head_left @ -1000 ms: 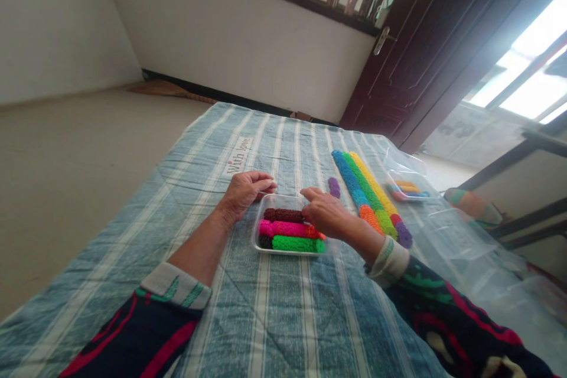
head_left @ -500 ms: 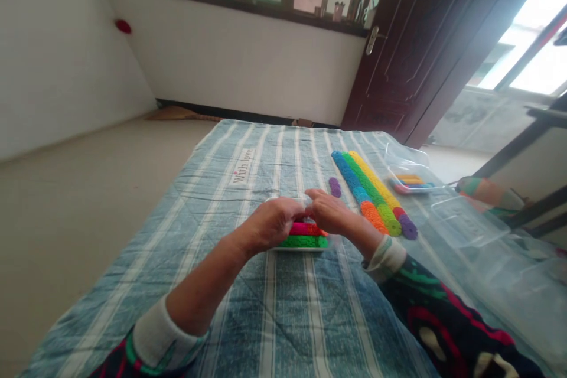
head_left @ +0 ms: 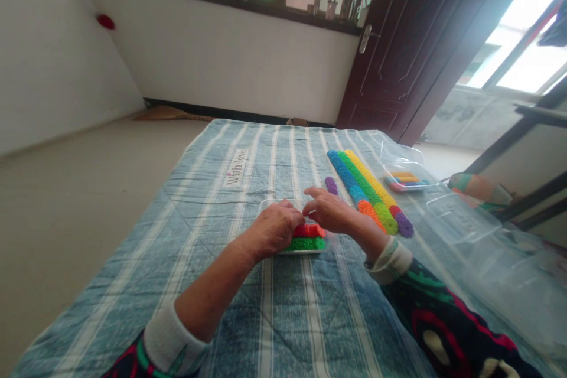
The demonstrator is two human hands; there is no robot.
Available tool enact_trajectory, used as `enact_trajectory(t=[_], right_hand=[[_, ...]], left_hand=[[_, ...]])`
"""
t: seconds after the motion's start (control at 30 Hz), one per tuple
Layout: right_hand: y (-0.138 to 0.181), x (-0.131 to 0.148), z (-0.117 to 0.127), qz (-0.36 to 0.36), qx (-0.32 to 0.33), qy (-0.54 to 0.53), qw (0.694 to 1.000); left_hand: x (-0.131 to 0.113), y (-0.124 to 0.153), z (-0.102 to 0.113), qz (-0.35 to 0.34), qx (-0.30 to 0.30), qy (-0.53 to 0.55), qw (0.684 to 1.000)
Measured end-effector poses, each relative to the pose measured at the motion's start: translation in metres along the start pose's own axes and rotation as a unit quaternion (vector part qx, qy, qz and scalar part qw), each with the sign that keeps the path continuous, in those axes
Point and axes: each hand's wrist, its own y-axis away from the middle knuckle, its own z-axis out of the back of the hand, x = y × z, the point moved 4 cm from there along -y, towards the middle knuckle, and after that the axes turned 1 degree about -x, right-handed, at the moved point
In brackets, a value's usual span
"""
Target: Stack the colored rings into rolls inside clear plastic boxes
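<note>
A shallow clear plastic box (head_left: 262,205) lies on the striped cloth in front of me. Rows of round crochet-textured discs fill its near side: a green row (head_left: 306,243) at the front, a red-orange row (head_left: 313,230) just behind. My left hand (head_left: 275,228) reaches over the box from the left, fingers closed down at the red-orange row and covering its left end. My right hand (head_left: 330,211) hovers over the box's right side, index finger stretched out and the fingers apart. Both hands' fingertips nearly meet. What lies under the left fingers is hidden.
Long blue (head_left: 348,176), green (head_left: 365,180) and yellow (head_left: 370,171) disc rows lie to the right. A short purple stack (head_left: 331,185) sits behind my right hand. Farther right are a clear box (head_left: 427,172) with coloured rows and another clear container (head_left: 460,218).
My left hand has shifted right and down over the red-orange row, covering its pink left part. The right hand has drawn slightly away from the left. The view has shifted a little.
</note>
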Motion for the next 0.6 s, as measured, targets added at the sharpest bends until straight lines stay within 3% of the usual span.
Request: enact_trajectory(t=[0.27,0.6], right_hand=[[0.031,-0.002,0.016,-0.005,0.029,0.007,1.000],[0.032,0.009,0.014,-0.062,0.071,0.054,0.994]], left_hand=[[-0.004,0.001,0.004,-0.003,-0.006,0.001,1.000],[-0.004,0.000,-0.001,-0.009,0.008,-0.015,1.000]])
